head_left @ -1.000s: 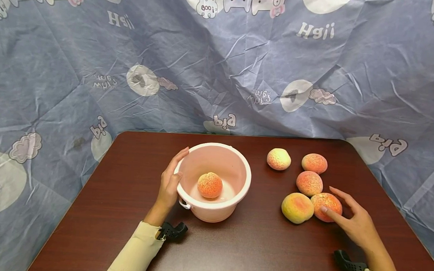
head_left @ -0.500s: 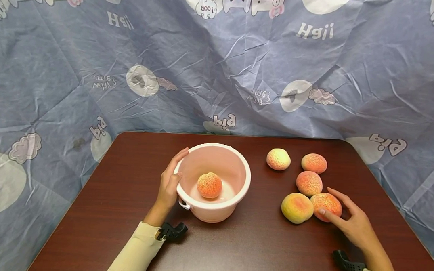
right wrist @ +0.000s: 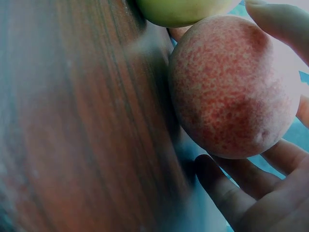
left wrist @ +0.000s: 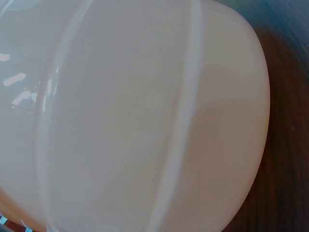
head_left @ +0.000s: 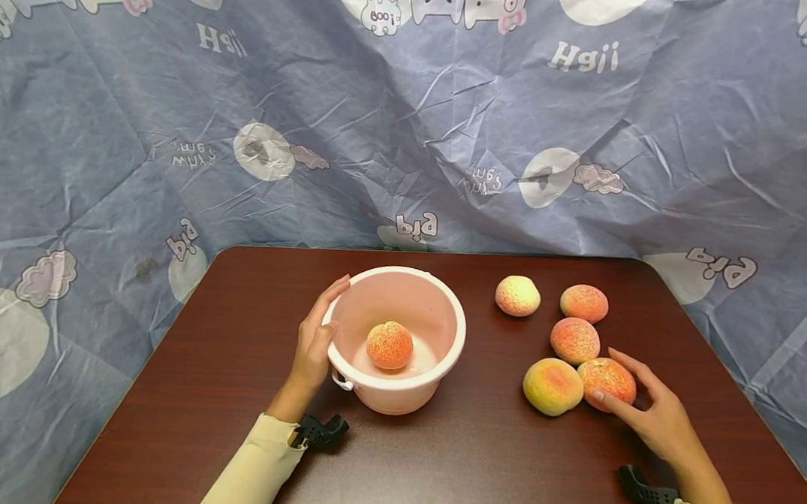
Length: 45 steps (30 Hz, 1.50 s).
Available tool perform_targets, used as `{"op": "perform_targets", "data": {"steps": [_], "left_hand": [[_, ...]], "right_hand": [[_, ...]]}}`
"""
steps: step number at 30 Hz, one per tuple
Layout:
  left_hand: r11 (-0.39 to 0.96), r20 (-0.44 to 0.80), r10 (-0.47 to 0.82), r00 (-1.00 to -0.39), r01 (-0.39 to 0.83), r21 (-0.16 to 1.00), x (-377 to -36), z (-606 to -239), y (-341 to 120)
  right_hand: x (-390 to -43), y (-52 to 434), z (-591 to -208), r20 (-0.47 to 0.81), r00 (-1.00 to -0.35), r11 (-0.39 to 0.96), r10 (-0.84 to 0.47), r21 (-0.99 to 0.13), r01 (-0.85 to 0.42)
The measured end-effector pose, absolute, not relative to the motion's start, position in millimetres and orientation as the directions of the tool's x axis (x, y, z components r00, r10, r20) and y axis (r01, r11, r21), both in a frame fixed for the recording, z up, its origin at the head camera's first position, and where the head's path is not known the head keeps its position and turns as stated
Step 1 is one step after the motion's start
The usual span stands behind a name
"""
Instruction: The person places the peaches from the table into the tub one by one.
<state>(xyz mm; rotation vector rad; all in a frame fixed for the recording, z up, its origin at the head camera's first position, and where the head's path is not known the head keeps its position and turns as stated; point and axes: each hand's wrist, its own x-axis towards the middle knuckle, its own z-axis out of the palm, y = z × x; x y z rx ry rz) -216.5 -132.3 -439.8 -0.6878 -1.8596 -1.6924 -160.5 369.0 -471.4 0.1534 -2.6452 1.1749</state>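
A pink plastic bucket (head_left: 397, 393) stands left of the table's middle with one red-speckled peach (head_left: 389, 344) inside. My left hand (head_left: 315, 338) rests flat against the bucket's left side, fingertips up at the rim. The left wrist view is filled by the bucket wall (left wrist: 145, 121). My right hand (head_left: 630, 393) curls round the nearest red peach (head_left: 604, 375) on the table, thumb in front and fingers behind. Close up, that peach (right wrist: 231, 92) lies between my fingers (right wrist: 227, 193), touching a yellowish peach (right wrist: 183, 9).
More peaches lie on the dark wooden table (head_left: 475, 466): a yellowish one (head_left: 552, 385), a red one (head_left: 575, 340), and two farther back (head_left: 518, 295), (head_left: 584, 303). A wrinkled blue printed cloth (head_left: 409, 132) hangs behind and around the table.
My right hand has crept a little left and its fingers have drawn in round the near red peach. The left hand and the bucket have stayed put.
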Motion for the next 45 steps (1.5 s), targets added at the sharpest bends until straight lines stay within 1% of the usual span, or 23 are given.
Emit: {"op": "perform_targets", "data": {"steps": [10,20,35,45], "left_hand": [[0.082,0.663,0.020,-0.748,0.662,0.745,-212.4,-435.5,-132.7],[0.099,0.674,0.012,-0.739,0.671,0.735,-215.2,-438.8,-131.2],[0.100,0.678,0.013,-0.735,0.675,0.731,-217.3,-439.9,-130.9],[0.101,0.669,0.012,-0.743,0.667,0.739,-216.9,-440.3,-130.8]], "right_hand": [[-161.3,367.3,-472.4,0.227,-0.974,0.657,0.020,-0.737,-0.158],[-161.2,367.0,-476.6,0.262,-0.965,0.637,0.008,-0.745,-0.197],[-160.5,367.4,-476.3,0.239,-0.971,0.629,0.028,-0.759,-0.169],[-158.9,368.5,-473.7,0.223,-0.974,0.670,0.036,-0.729,-0.142]]}}
